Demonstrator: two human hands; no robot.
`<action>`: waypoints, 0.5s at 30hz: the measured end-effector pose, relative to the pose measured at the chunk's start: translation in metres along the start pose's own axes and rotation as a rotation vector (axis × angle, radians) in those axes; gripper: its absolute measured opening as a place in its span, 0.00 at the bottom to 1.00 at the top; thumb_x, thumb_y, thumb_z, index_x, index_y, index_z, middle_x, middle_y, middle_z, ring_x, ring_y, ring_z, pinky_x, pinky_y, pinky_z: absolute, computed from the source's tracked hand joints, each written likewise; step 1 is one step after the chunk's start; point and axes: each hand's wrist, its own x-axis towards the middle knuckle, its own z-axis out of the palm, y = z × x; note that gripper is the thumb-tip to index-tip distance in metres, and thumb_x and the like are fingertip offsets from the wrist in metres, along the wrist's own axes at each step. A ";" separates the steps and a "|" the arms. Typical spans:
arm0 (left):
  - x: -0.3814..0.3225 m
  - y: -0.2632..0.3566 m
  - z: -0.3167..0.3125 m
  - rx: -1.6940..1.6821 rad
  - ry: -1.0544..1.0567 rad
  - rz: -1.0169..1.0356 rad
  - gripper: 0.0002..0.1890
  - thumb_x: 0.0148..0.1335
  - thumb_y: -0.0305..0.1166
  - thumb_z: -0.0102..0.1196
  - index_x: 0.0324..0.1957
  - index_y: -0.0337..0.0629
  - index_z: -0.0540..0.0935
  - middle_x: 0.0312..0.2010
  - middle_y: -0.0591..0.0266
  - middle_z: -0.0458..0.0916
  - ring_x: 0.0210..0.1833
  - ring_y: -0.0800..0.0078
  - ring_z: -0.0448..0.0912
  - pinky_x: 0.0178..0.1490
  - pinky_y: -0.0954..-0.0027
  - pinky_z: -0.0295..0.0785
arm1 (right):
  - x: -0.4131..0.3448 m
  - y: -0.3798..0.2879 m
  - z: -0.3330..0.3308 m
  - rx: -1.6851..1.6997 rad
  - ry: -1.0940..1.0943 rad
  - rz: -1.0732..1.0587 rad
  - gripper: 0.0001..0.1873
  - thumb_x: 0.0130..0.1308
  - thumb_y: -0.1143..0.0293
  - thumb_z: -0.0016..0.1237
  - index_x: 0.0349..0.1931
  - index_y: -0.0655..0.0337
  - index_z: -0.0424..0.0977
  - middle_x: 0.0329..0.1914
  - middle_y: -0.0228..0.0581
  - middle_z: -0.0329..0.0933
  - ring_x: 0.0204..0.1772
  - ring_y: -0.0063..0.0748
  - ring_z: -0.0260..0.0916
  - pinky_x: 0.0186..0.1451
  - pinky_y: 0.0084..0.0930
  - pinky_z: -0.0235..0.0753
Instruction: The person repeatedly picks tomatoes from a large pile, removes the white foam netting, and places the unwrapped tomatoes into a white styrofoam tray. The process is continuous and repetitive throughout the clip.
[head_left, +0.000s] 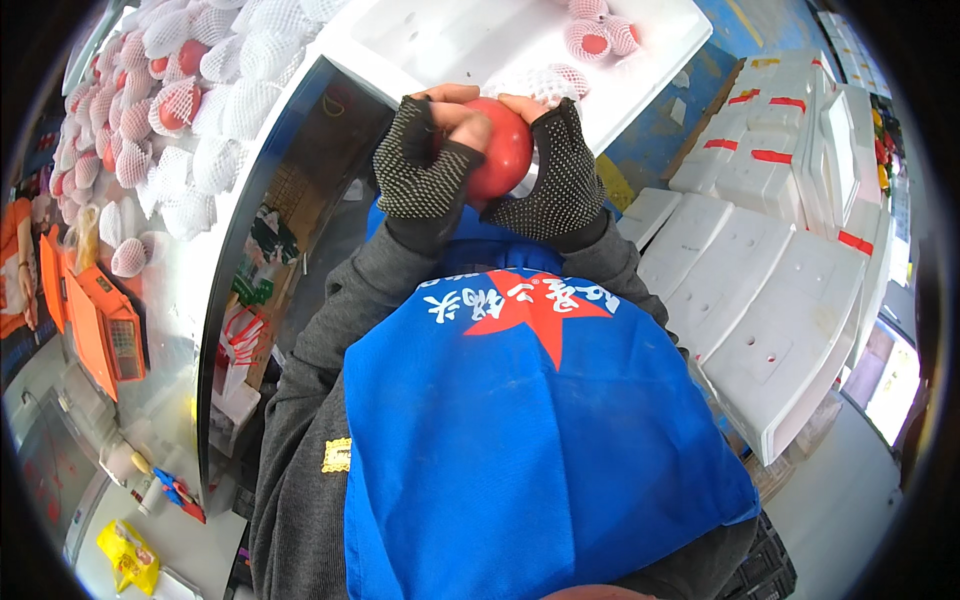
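A shiny red tomato (504, 150) is held between my two hands, in front of the blue apron. My left hand (427, 154), in a black fingerless glove with light dots, grips it from the left with bent fingers over its upper side. My right hand (555, 165), gloved the same way, holds its right side, fingertips at the top. Just beyond my hands is a white foam box (480, 37); inside it lie red fruits in white foam net sleeves (592, 39), some of them close behind my right hand.
Net-sleeved red fruits (135, 112) and white foam nets (259, 45) are heaped on the counter at left, near an orange device (120, 337). White foam boxes (780, 330) with lids are stacked at right. A yellow bag (129, 555) lies at lower left. Another person's arm (26, 262) shows at far left.
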 end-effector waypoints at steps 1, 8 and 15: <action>0.001 0.002 0.000 -0.066 0.023 -0.076 0.09 0.55 0.29 0.59 0.38 0.36 0.79 0.42 0.50 0.78 0.43 0.68 0.76 0.47 0.69 0.71 | -0.001 0.000 0.001 -0.005 0.002 0.007 0.42 0.37 0.60 0.68 0.54 0.64 0.64 0.48 0.47 0.70 0.49 0.47 0.69 0.54 0.37 0.68; 0.010 -0.006 -0.011 -0.028 -0.054 -0.216 0.14 0.69 0.37 0.42 0.42 0.35 0.74 0.41 0.55 0.80 0.40 0.76 0.75 0.47 0.74 0.70 | -0.006 0.007 0.010 0.241 0.018 0.111 0.45 0.34 0.56 0.70 0.53 0.63 0.63 0.48 0.46 0.67 0.50 0.42 0.69 0.51 0.33 0.72; 0.002 -0.020 -0.018 -0.447 -0.029 -0.681 0.22 0.70 0.48 0.37 0.42 0.36 0.74 0.31 0.58 0.77 0.30 0.74 0.75 0.34 0.75 0.70 | -0.003 0.006 0.005 0.138 0.132 0.062 0.44 0.35 0.60 0.70 0.56 0.63 0.63 0.50 0.46 0.68 0.53 0.43 0.69 0.54 0.35 0.70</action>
